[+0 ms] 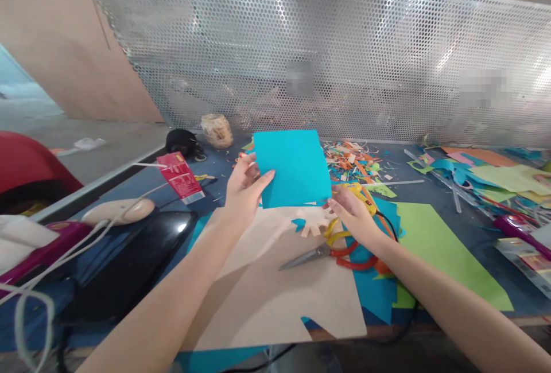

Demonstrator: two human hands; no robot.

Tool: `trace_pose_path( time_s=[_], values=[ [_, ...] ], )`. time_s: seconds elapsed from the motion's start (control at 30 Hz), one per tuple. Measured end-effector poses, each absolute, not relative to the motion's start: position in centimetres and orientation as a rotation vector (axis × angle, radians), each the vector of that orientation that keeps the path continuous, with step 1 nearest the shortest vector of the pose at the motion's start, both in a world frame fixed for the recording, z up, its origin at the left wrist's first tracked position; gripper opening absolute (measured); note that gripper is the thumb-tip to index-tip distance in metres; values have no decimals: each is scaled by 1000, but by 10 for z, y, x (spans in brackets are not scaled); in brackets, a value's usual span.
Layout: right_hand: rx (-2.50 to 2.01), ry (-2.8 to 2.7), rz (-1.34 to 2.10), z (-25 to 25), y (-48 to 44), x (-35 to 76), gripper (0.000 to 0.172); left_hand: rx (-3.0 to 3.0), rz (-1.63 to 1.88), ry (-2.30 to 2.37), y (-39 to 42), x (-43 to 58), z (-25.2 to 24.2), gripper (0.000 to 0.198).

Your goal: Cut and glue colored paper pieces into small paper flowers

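A turquoise sheet of paper (293, 167) is held up above the table, tilted toward me. My left hand (244, 189) pinches its left edge, thumb on the front face. My right hand (350, 212) sits at the sheet's lower right corner, fingers curled under it; the grip itself is partly hidden. Below the sheet lie a large beige card (275, 298) with cut notches and a pair of scissors (327, 251) with red and yellow handles.
Paper scraps (353, 160) litter the blue tabletop. A green sheet (434, 247) lies to the right, more coloured sheets (499, 175) far right. A red packet (179, 175), tape roll (216, 129) and black object (183, 141) are at left. A perforated metal screen (344, 57) stands behind.
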State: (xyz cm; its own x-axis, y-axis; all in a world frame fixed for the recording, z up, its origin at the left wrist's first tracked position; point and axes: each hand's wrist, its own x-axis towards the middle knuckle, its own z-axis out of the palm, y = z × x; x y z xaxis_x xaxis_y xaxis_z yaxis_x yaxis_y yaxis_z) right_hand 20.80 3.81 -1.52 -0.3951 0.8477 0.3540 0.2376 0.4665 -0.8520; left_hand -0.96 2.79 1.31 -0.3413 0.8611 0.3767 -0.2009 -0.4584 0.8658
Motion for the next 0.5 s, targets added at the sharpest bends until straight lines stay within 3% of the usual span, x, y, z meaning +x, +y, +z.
trace_pose_path(
  time_s=[0.5],
  values=[
    [-825, -1640, 1308, -3, 31, 203, 37, 1458, 1513, 967, 23, 1, 4, 38]
  ],
)
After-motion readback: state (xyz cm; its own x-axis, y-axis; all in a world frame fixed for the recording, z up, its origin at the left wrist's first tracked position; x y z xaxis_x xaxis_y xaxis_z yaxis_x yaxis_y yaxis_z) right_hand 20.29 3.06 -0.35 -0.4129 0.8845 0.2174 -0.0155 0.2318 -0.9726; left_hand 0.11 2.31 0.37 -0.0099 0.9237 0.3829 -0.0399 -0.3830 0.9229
